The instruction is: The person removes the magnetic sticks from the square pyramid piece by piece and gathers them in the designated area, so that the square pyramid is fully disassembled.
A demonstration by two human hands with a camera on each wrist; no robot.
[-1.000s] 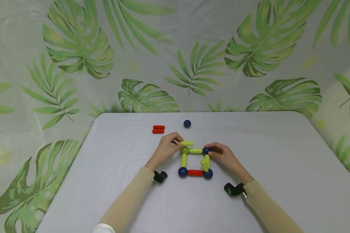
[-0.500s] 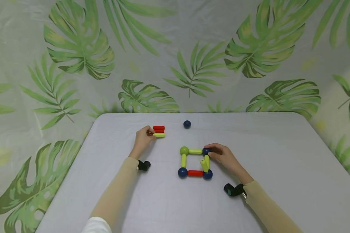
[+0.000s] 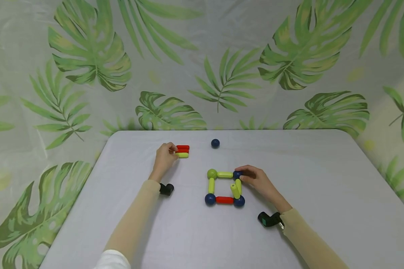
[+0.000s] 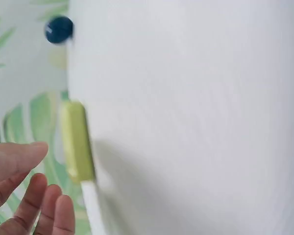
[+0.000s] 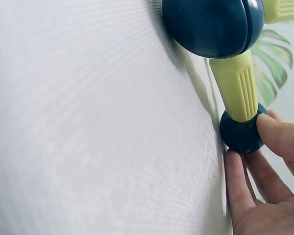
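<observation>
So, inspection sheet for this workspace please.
Surface: white cloth.
Job's things: square frame of one green ball, three blue balls, three lime bars and one red bar; a fourth lime bar rises from the near-right ball. Loose: one blue ball, two red bars, one lime bar.
Clutter: nothing seen.
Left hand: beside the loose lime bar, fingers apart from it.
Right hand: pinches the frame's far-right ball.
Cables: nothing seen.
Surroundings: leaf-print backdrop; a camera on each wrist.
</observation>
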